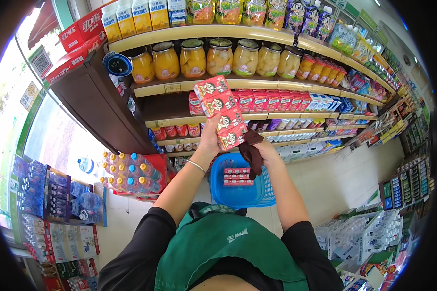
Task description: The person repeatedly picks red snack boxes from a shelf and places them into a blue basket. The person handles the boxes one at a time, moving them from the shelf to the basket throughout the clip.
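A row of red drink cartons (224, 103), joined as one pack with a cartoon face on each, is held up before the shelves. My left hand (210, 136) grips its lower left side. A dark brown cloth (252, 147) hangs from my right hand (266, 149), bunched against the pack's lower right end. Beneath both hands a blue plastic basket (218, 192) stands on the floor, with more red packs (238, 177) stacked in it. On the shelf behind the pack stand red cartons (273, 101) in a row.
Jars of fruit (193, 58) line the shelf above. A brown cabinet side (98, 105) rises at the left, near bottled drinks (131, 172) and packs of water (32, 185). The tiled floor (324, 182) runs between the shelves and a bottle display (364, 232) at the lower right.
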`<state>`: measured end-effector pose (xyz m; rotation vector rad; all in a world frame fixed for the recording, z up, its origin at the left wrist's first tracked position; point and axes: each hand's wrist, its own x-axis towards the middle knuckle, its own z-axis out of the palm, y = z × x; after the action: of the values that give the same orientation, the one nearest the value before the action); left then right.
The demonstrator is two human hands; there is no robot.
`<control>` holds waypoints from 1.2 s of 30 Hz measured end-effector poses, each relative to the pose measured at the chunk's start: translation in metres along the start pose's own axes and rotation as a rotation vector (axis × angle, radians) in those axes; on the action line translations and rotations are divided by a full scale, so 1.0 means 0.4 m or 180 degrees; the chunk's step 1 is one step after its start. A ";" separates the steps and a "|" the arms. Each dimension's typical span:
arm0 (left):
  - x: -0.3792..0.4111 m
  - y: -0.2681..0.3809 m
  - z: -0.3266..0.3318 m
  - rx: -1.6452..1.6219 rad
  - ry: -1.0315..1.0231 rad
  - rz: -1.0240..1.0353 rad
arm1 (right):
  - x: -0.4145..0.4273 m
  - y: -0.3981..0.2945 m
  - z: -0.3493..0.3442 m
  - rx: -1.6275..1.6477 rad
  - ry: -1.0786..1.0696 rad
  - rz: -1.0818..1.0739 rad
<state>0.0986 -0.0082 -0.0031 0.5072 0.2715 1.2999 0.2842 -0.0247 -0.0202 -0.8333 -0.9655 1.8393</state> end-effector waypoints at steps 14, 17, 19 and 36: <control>-0.041 -0.064 -0.182 0.1292 0.0448 -0.0281 | -0.135 0.023 -0.210 -0.1961 0.0621 -0.0063; -0.069 -0.124 -0.262 0.1979 0.0502 -0.0700 | -0.153 0.052 -0.277 -0.3183 0.0417 -0.0465; -0.079 -0.174 -0.312 0.2955 0.0438 -0.0917 | -0.160 0.093 -0.329 -0.3574 0.0402 -0.0554; -0.199 -0.556 -0.638 0.6438 -0.0754 -0.2203 | -0.140 0.586 -0.613 -0.5330 -0.0208 0.1029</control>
<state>0.1473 -0.0725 -0.3414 1.9705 1.4133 -0.1468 0.4205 -0.0811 -0.3308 -1.9074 -2.5345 0.8968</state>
